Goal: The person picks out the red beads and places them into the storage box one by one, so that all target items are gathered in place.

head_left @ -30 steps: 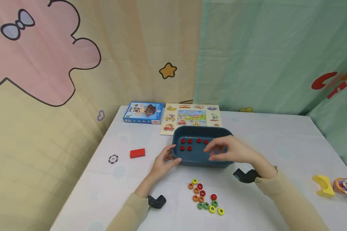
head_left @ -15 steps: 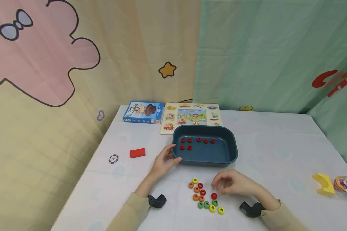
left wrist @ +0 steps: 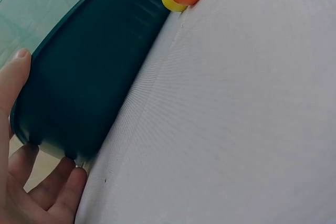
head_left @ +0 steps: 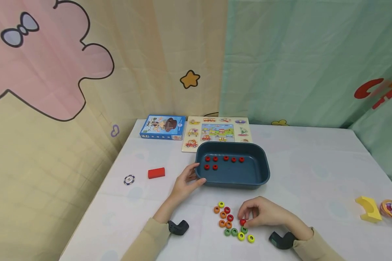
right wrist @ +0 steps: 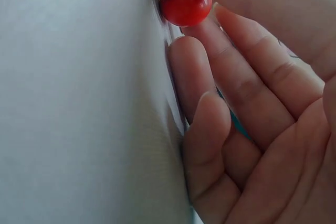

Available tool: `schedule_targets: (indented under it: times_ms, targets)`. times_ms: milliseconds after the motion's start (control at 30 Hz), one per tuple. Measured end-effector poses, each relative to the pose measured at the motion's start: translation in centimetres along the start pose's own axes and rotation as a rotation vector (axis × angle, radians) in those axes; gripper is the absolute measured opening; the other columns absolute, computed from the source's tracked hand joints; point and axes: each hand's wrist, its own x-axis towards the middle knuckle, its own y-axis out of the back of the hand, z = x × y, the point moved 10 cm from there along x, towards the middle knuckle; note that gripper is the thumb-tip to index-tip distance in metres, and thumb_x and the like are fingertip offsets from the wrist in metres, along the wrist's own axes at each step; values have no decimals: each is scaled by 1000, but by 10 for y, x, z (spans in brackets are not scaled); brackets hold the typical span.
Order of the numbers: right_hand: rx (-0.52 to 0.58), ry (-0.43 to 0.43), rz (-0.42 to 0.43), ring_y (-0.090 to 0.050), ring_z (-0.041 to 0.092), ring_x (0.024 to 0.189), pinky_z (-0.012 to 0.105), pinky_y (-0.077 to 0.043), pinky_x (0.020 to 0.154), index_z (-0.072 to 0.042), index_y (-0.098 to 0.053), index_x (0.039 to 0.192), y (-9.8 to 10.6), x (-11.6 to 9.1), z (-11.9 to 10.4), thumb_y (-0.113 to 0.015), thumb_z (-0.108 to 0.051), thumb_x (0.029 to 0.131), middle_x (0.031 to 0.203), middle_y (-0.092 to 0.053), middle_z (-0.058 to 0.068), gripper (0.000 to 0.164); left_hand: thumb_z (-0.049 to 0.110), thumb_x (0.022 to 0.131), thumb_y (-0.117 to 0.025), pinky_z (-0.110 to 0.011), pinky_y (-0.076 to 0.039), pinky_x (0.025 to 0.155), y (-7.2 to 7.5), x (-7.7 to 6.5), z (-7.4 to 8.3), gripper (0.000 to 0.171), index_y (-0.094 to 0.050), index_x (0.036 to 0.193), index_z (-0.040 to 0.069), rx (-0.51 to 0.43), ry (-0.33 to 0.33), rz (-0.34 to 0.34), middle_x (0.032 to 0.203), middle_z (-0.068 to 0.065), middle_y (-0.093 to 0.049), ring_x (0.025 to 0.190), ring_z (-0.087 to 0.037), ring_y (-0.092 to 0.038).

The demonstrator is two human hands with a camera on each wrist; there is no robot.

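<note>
- Since the earlier frame, the right hand has been lowered onto the red bead, which is now pinched between thumb and fingertips; the tray has been left in place.
- At the tray's 8 to 9 o'clock, its end is gripped by the left hand, thumb and fingers set apart around the corner. Dark teal walls, rounded corners and a smooth floor are shown. Light, stiff plastic is suggested; it would be best held by rim or wall and kept level.
- Toward the tray's 9 to 12 o'clock, seven seated beads, all red, are arranged in two rows.
- At the tray's 6 o'clock, the loose beads are scattered on the cloth in orange, yellow, green and red.
- At that cluster's 3 o'clock, the pinched bead is found, with a green bead just beside it at 6 o'clock. It is rounded and glossy, pierced by a dark hole.
- Little weight and a hard, slick surface are to be expected, with rolling likelier than breakage; it would be best taken across its widest part.
</note>
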Motion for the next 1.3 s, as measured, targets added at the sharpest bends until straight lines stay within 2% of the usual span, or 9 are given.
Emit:
schedule_targets:
  times_ms: [167,400,667,867,1067,1200,1300]
  targets:
    - [-18,2,-16,-48,4,53,21,-43,44,-19,-66,93,-2,0,3,-72,-22,75,77,-62,-5,19,21,82,-66,-46,-41,91,-1,0,0,59,-39,131,4,-8,-2,-11,128,-19,-46,108,-32,-50]
    - [-10,47,-25,-46,4,56,19,-42,45,-17,-66,95,0,1,-2,-73,-18,74,79,-62,0,22,22,81,-66,-46,-41,91,0,2,-1,57,-40,131,11,-3,19,-6,130,-20,-43,108,-34,-50]
    - [-77,25,18,-46,3,55,19,-42,45,-15,-66,92,0,1,2,-74,-10,71,75,-61,3,22,21,82,-66,-47,-41,90,0,2,0,59,-39,131,4,-4,4,-16,128,-22,-44,107,-36,-51]
    - [-87,25,25,-47,3,56,19,-43,46,-20,-66,91,1,1,-1,-74,-18,72,73,-60,-4,20,22,81,-66,-47,-41,91,-1,2,-1,58,-39,131,6,-14,5,-14,128,-22,-45,107,-36,-50]
    - [-46,36,17,-53,9,63,21,-46,50,-20,-66,95,4,1,-5,-73,-20,74,80,-61,-6,21,23,82,-66,-46,-41,91,-1,2,-2,57,-40,131,9,-13,10,-14,128,-22,-45,107,-35,-50]
    - [-26,109,23,-55,12,69,25,-50,57,-14,-66,96,15,0,-21,-72,-14,75,86,-61,-5,22,23,82,-65,-46,-41,91,-1,2,-2,59,-39,131,5,-14,6,-17,128,-22,-45,108,-36,-50]
    - [-32,182,38,-56,14,72,27,-51,61,-12,-65,96,31,1,-49,-71,-8,76,90,-60,-2,21,23,82,-65,-47,-40,91,-1,2,-1,60,-38,131,2,-17,-2,-20,128,-23,-45,108,-36,-49]
